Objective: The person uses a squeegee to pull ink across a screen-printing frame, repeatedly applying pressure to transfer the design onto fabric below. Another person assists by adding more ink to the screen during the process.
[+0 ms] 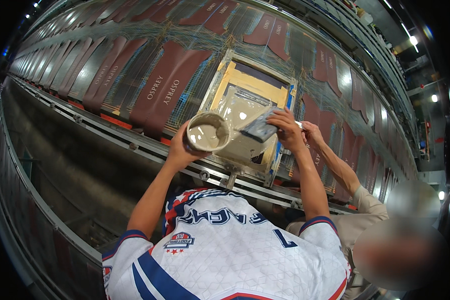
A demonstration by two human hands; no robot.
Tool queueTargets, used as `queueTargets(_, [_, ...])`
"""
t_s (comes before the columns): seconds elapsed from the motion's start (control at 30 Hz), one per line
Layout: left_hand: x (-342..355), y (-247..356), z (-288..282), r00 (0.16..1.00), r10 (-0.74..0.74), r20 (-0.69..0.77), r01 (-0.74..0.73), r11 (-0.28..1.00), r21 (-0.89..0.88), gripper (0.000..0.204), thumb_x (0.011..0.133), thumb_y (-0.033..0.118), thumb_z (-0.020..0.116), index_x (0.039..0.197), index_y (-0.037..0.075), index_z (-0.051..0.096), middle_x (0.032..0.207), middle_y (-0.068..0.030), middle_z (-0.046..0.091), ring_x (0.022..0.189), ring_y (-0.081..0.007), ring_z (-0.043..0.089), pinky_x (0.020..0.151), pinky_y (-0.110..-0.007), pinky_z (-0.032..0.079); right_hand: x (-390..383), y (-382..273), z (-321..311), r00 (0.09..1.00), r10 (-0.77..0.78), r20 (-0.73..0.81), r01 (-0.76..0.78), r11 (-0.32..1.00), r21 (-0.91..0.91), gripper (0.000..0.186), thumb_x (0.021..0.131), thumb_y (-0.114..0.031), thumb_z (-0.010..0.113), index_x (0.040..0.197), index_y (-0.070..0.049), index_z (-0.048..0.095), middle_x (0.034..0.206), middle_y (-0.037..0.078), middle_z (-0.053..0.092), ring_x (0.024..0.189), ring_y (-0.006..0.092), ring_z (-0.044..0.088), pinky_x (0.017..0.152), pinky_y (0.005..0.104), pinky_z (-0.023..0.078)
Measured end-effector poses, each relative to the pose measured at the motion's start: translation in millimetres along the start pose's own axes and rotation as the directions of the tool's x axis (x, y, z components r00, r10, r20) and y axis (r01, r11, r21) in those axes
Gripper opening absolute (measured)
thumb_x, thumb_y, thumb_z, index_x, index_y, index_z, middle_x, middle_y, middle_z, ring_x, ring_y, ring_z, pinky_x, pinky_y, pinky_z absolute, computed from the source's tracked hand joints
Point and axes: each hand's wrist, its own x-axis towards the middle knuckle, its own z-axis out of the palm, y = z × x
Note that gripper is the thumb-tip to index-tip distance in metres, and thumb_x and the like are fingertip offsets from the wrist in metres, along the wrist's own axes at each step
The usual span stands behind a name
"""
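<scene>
My left hand (179, 151) is wrapped round a round tub (208, 131) of thick beige ink, tilted so its inside shows. In my right hand (286, 129) is a flat grey squeegee (260, 128), smeared with ink and held at a slant over the screen. Beneath both lies a screen-printing frame (216, 86), its inner border covered with yellow tape (259, 80). Wet beige ink (242, 109) spreads across the mesh between my hands. The tub overlaps the frame's left near side. Whether the squeegee touches the mesh cannot be made out.
Maroon cut pieces (171, 80) with pale lettering lie in rows along the long printing table. A metal rail (150, 150) with bolts runs along its near edge. Close on my right, a co-worker's hand (312, 133) reaches in beside the frame.
</scene>
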Motion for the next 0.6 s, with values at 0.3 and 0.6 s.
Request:
queueTargets(0.3, [-73.6,8.4,-1.0,0.933,-0.219,-0.286,0.208,0.976,-0.068,0.094,0.06,-0.001,0.098,0.141,0.0,0.051,0.134,-0.0104,0.064,0.123,-0.0202,0.062,0.108,-0.036,0.05,70.7,23.8,109.0,0.898,-0.375,0.231,0.352,0.926,0.134,0.041,0.076,0.004,0.071,0.111,-0.017,0.076,0.125,0.001,0.071,0.134,0.0279,0.055,0.125,0.05,0.032])
queueTargets(0.6, [-96.6,-0.2,19.3,0.885,-0.234,-0.402,0.137,0.957,-0.257,0.09,0.061,-0.002,0.097,0.139,-0.002,0.052,0.134,-0.0118,0.064,0.123,-0.0201,0.062,0.107,-0.036,0.05,52.5,53.3,138.2,0.849,-0.421,0.32,0.385,0.907,0.172,0.043,0.077,0.003,0.067,0.115,-0.014,0.076,0.127,0.003,0.071,0.13,0.0259,0.058,0.122,0.045,0.038])
